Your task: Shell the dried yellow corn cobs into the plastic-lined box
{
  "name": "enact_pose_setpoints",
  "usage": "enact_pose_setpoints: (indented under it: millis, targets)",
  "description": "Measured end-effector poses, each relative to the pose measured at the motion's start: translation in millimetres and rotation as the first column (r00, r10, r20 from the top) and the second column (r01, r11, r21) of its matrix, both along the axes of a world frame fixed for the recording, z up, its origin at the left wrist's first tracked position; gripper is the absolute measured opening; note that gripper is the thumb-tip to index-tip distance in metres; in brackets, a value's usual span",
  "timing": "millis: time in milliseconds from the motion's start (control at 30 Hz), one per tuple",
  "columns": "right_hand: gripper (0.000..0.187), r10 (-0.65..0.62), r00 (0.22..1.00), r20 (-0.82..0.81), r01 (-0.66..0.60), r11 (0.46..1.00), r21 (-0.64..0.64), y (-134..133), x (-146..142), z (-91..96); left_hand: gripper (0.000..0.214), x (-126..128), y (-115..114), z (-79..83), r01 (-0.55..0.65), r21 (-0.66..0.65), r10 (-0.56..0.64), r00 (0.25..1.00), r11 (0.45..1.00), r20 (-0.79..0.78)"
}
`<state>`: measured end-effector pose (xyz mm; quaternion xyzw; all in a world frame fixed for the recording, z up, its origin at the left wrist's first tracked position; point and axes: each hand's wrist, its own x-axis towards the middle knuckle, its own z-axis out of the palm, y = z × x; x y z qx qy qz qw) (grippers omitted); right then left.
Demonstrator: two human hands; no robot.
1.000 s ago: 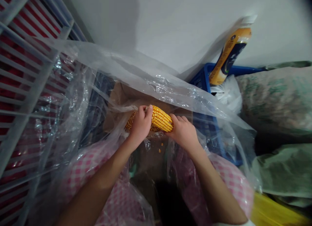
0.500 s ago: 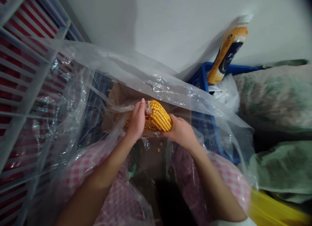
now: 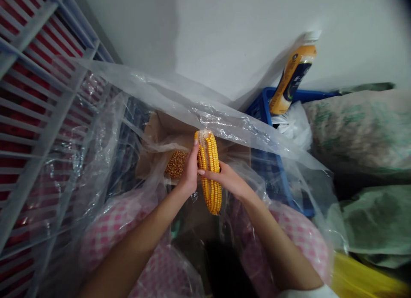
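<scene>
At the far left stands a white metal wire rack [image 3: 35,105] with red showing behind its bars, and a clear crinkled plastic sheet [image 3: 205,111] drapes from it across the middle of the view. Under the sheet lies a brown cardboard box lining [image 3: 154,148], holding a small heap of tan loose corn kernels [image 3: 175,164] just left of the hands. The left hand [image 3: 189,171] is clamped along the left side of a long yellow dried ear of corn [image 3: 208,171], and the right hand [image 3: 223,176] closes across its front, fingers almost meeting the left hand. The ear stands nearly upright, its pale tip just below the sheet's edge and its lower end clear of both hands, with dark space beneath. Pink gingham sleeves [image 3: 109,225] lie under the forearms. To the right are a blue plastic crate [image 3: 266,169], an orange-and-black bottle [image 3: 292,75] tilted against a white wall [image 3: 224,32], a pale patterned sack [image 3: 356,131], and a green sack [image 3: 375,221].
</scene>
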<state>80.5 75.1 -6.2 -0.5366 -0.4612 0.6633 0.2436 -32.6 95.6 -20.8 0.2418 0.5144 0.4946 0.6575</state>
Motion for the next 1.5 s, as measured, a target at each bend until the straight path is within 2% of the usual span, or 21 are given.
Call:
enact_pose_setpoints:
  millis: [167, 367, 467, 533, 633, 767, 867, 933, 1033, 1100, 1167, 1267, 1333, 1500]
  targets:
    - [0.044, -0.028, 0.997, -0.069, 0.026, 0.999, -0.031, -0.1, -4.5, 0.9, 0.049, 2.5, -2.5, -2.0, -0.046, -0.139, 0.051, 0.998, 0.989, 0.029]
    - [0.053, -0.044, 0.983, 0.177, 0.038, 0.999, 0.038, -3.0, -1.5, -11.4, 0.051, 7.2, -7.5, -8.0, -0.054, -0.268, 0.096, 0.985, 0.962, 0.144]
    - [0.053, -0.061, 0.972, 0.229, 0.046, 0.996, 0.07, -3.8, 1.4, -13.9, 0.056, 7.4, -8.9, -9.0, -0.042, -0.297, 0.111, 0.969, 0.954, 0.22]
    - [0.046, -0.091, 0.96, 0.266, 0.061, 0.991, 0.12, -2.7, 3.1, -13.4, 0.06, 6.6, -9.2, -8.5, -0.045, -0.302, 0.119, 0.965, 0.952, 0.233]
    - [0.034, -0.117, 0.944, 0.308, 0.058, 0.979, 0.195, 0.1, 4.9, -13.2, 0.064, 5.8, -9.9, -9.1, -0.038, -0.264, 0.085, 0.982, 0.964, 0.17]
    - [0.03, -0.094, 0.925, 0.369, -0.012, 0.961, 0.275, 2.2, 5.0, -13.5, 0.064, 5.7, -11.0, -12.0, -0.066, -0.203, 0.08, 0.995, 0.977, 0.064]
    - [0.029, -0.117, 0.898, 0.424, -0.031, 0.945, 0.326, 2.9, 3.7, -11.2, 0.061, 6.4, -11.0, -10.5, -0.081, -0.214, 0.102, 0.99, 0.974, 0.092]
    - [0.029, -0.178, 0.908, 0.38, 0.041, 0.939, 0.342, 4.2, 2.8, -8.3, 0.06, 8.1, -11.5, -7.3, -0.069, -0.255, 0.117, 0.976, 0.965, 0.181]
    - [0.031, -0.338, 0.922, 0.187, 0.268, 0.909, 0.32, 7.9, 2.6, -2.3, 0.056, 14.3, -14.7, -2.6, -0.05, -0.271, 0.135, 0.942, 0.961, 0.306]
    - [0.033, -0.427, 0.903, 0.039, 0.407, 0.883, 0.232, 10.9, 3.9, 1.9, 0.051, 20.1, -18.8, -0.7, -0.024, -0.245, 0.11, 0.932, 0.969, 0.344]
    - [0.034, -0.488, 0.869, -0.078, 0.494, 0.863, 0.108, 13.7, 6.2, 5.0, 0.047, 25.5, -23.5, 0.4, -0.005, -0.232, 0.08, 0.946, 0.973, 0.315]
    - [0.037, -0.526, 0.835, -0.163, 0.53, 0.848, -0.02, 16.5, 9.7, 6.6, 0.042, 29.7, -28.8, 0.2, -0.03, -0.248, 0.103, 0.952, 0.968, 0.288]
    - [0.038, -0.52, 0.837, -0.172, 0.521, 0.853, -0.045, 17.5, 10.3, 6.0, 0.043, 29.5, -30.2, -2.9, -0.013, -0.252, 0.088, 0.953, 0.968, 0.289]
    - [0.033, -0.506, 0.847, -0.161, 0.518, 0.854, 0.04, 18.4, 5.1, -0.4, 0.048, 24.3, -27.5, -19.2, -0.046, -0.161, 0.066, 0.99, 0.986, 0.121]
